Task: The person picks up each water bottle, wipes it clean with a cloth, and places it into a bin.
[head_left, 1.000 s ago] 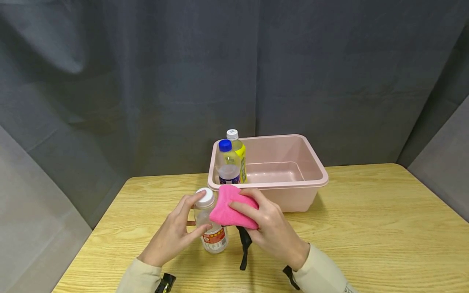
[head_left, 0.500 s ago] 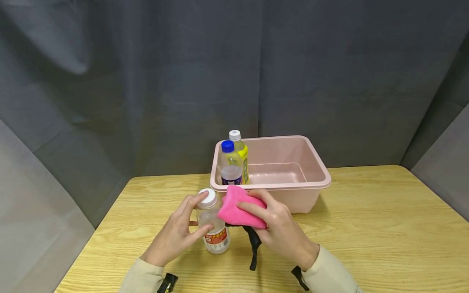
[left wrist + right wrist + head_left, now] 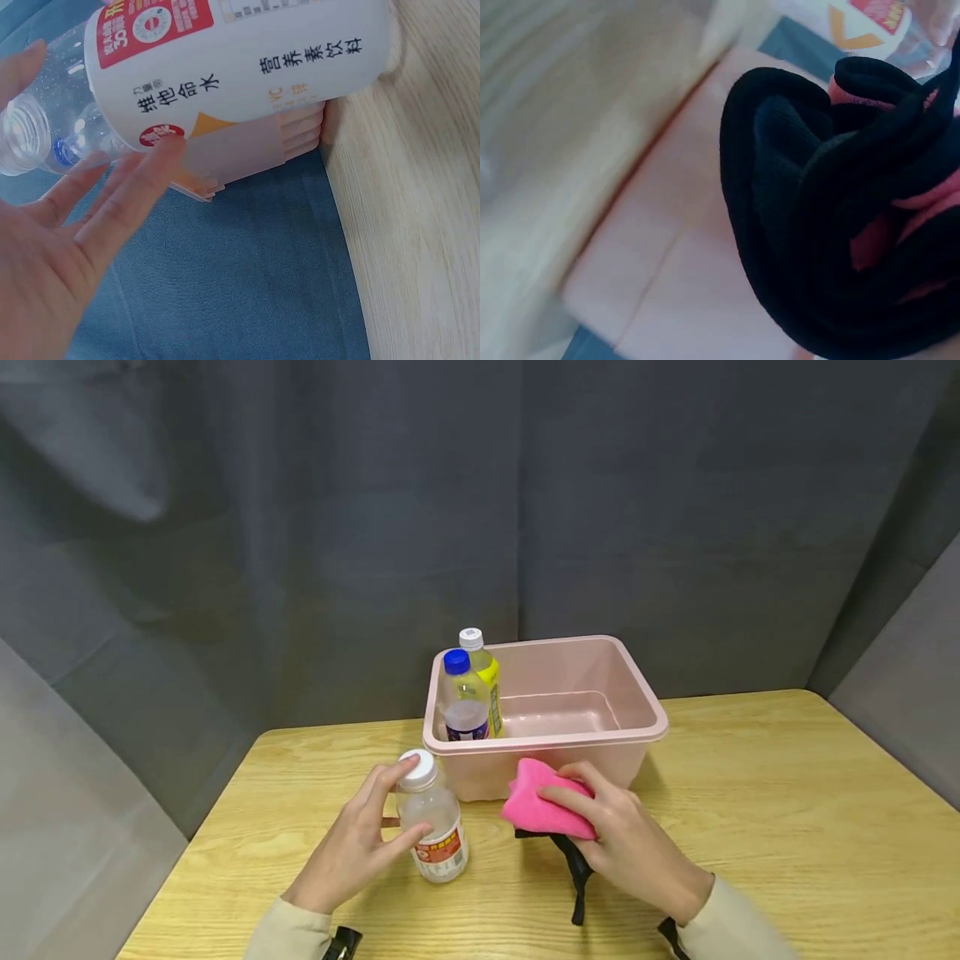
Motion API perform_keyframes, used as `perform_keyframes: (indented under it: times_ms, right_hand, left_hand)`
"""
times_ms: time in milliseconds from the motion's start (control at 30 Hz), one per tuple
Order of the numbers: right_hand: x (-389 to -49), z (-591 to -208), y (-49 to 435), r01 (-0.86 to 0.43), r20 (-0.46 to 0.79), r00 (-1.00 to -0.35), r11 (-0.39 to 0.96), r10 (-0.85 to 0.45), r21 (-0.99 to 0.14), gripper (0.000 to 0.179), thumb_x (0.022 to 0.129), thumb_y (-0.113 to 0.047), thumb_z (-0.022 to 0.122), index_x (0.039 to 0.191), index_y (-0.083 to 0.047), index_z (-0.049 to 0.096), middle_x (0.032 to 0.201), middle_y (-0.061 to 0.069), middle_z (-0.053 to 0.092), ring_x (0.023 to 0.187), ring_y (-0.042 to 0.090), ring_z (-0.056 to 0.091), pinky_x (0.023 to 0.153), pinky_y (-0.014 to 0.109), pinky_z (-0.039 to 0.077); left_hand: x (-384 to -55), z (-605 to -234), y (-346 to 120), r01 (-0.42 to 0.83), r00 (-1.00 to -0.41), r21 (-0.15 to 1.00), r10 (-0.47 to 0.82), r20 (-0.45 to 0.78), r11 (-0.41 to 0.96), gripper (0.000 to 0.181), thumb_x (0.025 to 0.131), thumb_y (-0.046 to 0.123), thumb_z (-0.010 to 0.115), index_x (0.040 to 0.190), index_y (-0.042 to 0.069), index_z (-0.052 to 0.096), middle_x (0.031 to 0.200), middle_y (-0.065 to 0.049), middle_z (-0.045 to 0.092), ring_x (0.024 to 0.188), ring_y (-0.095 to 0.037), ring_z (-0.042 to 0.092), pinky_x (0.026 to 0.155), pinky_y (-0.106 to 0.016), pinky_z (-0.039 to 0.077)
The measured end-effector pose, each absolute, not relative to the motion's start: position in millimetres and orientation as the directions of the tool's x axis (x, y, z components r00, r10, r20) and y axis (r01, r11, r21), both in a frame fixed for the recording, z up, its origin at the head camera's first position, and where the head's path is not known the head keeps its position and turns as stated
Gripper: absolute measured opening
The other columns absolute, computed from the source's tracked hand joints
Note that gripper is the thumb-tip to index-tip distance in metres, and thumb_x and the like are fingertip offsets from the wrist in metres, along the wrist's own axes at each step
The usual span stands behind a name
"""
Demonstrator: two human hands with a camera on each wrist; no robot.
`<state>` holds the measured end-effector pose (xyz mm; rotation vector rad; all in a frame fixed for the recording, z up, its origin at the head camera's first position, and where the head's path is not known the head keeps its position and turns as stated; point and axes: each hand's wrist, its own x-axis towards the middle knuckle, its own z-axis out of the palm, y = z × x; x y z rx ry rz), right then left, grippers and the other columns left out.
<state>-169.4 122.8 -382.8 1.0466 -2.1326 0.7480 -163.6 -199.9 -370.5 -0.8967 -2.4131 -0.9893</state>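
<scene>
A clear plastic bottle (image 3: pixel 442 847) with a white cap and a red-and-white label stands upright on the wooden table. My left hand (image 3: pixel 348 839) holds it, one finger on the cap and the thumb on its side. In the left wrist view, fingers of the left hand (image 3: pixel 75 232) lie along the bottle (image 3: pixel 247 67). To the right, my right hand (image 3: pixel 630 839) grips a folded pink cloth (image 3: pixel 546 802) with a black edge and a hanging black strap, apart from the bottle. The right wrist view shows the bunched black edging of the cloth (image 3: pixel 780 217) up close.
Behind the hands stands a pale pink plastic bin (image 3: pixel 547 742). Inside its left end are a blue-capped bottle (image 3: pixel 463 706) and a white-capped bottle with a yellow label (image 3: pixel 491 681). A dark grey curtain (image 3: pixel 375 527) hangs behind the table (image 3: pixel 787 827).
My right hand has moved right with the pink cloth, away from the bottle it was against. The left hand keeps its hold on the bottle, which stays in place.
</scene>
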Motion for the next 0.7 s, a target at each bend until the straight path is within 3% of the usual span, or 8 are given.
perform_keyframes:
  times_ms: [367,400,500,600,633,700]
  right_hand:
    - [-168,-401,148,-0.791,0.681,-0.525,0.588,-0.511,-0.169,0.052,0.068,0.006,0.085,0.116,-0.009,0.072,0.116,0.005,0.059,0.091,0.019,0.064,0.074,0.039,0.061]
    - [-168,-403,149,-0.792,0.677,-0.526,0.586,-0.515,-0.17,0.05,0.07,0.005,0.084,0.116,-0.009,0.072,0.116,0.005,0.059,0.091,0.019,0.064,0.074,0.038,0.061]
    - [-169,-410,149,-0.803,0.676,-0.514,0.574,-0.528,-0.162,0.026,0.096,-0.02,0.07,0.119,-0.008,0.071,0.117,0.005,0.059,0.091,0.02,0.065,0.074,0.038,0.061]
    - [-170,-415,148,-0.811,0.681,-0.497,0.566,-0.537,-0.146,0.047,0.107,-0.04,0.039,0.121,-0.007,0.069,0.118,0.005,0.059,0.091,0.019,0.065,0.074,0.036,0.061]
    - [-171,-416,148,-0.813,0.683,-0.493,0.565,-0.539,-0.142,0.047,0.107,-0.04,0.04,0.122,-0.007,0.069,0.118,0.004,0.059,0.091,0.019,0.065,0.074,0.035,0.06]
    - [-172,-417,148,-0.812,0.682,-0.49,0.568,-0.544,-0.13,0.033,0.101,-0.029,0.062,0.124,-0.006,0.068,0.118,0.004,0.058,0.09,0.018,0.065,0.073,0.035,0.06]
  left_hand:
    - [-164,-370,-201,0.678,-0.729,0.489,0.413,0.547,0.549,0.079,0.084,0.005,0.083,0.15,0.013,0.039,0.125,-0.009,0.054,0.108,-0.025,0.059,0.071,-0.026,0.061]
    - [-164,-370,-202,0.676,-0.73,0.491,0.411,0.546,0.55,0.079,0.084,0.005,0.083,0.15,0.013,0.039,0.125,-0.009,0.054,0.108,-0.025,0.059,0.071,-0.026,0.061]
    - [-164,-371,-202,0.672,-0.733,0.493,0.407,0.544,0.552,0.08,0.084,0.004,0.083,0.15,0.013,0.039,0.126,-0.009,0.054,0.108,-0.026,0.059,0.071,-0.026,0.061]
    - [-163,-371,-202,0.67,-0.736,0.495,0.405,0.542,0.554,0.08,0.084,0.004,0.083,0.15,0.014,0.039,0.126,-0.009,0.054,0.107,-0.026,0.059,0.071,-0.026,0.06]
    - [-164,-372,-202,0.671,-0.735,0.495,0.405,0.543,0.553,0.08,0.084,0.004,0.083,0.15,0.013,0.039,0.126,-0.009,0.054,0.107,-0.026,0.059,0.071,-0.026,0.06]
    - [-164,-371,-202,0.674,-0.732,0.494,0.405,0.548,0.549,0.08,0.084,0.004,0.083,0.15,0.013,0.039,0.126,-0.009,0.054,0.108,-0.026,0.059,0.071,-0.025,0.06]
